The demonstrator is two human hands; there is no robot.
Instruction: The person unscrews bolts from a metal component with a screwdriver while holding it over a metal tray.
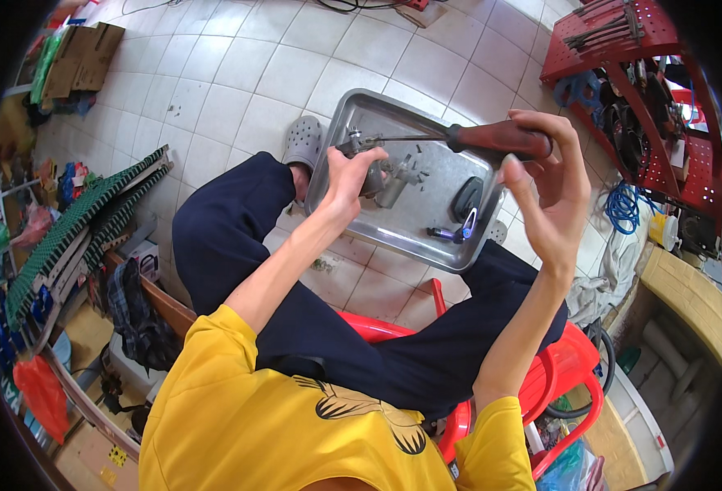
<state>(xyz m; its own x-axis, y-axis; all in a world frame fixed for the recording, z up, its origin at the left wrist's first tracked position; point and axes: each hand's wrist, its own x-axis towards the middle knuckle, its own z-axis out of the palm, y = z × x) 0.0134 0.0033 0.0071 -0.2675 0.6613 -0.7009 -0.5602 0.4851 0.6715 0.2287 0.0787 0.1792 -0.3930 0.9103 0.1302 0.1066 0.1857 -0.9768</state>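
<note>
My left hand (353, 173) grips a small grey metal part (375, 176) above a steel tray (361, 110) on the tiled floor. My right hand (545, 176) holds a screwdriver by its dark red handle (492, 137). Its thin shaft (406, 139) runs left, and the tip meets the metal part at my left fingers. In the tray lie a black oval piece (465, 199), a small blue-tipped tool (451, 235) and a few tiny screws. I sit on a red plastic stool (557, 372), legs in dark trousers spread around the tray.
A grey clog (303, 141) sits beside the tray's left rim. A red tool rack (647, 90) stands at the right with coiled blue cable (623, 204) below it. Green-edged panels (83, 221) lean at the left among clutter. Cardboard (83, 57) lies far left.
</note>
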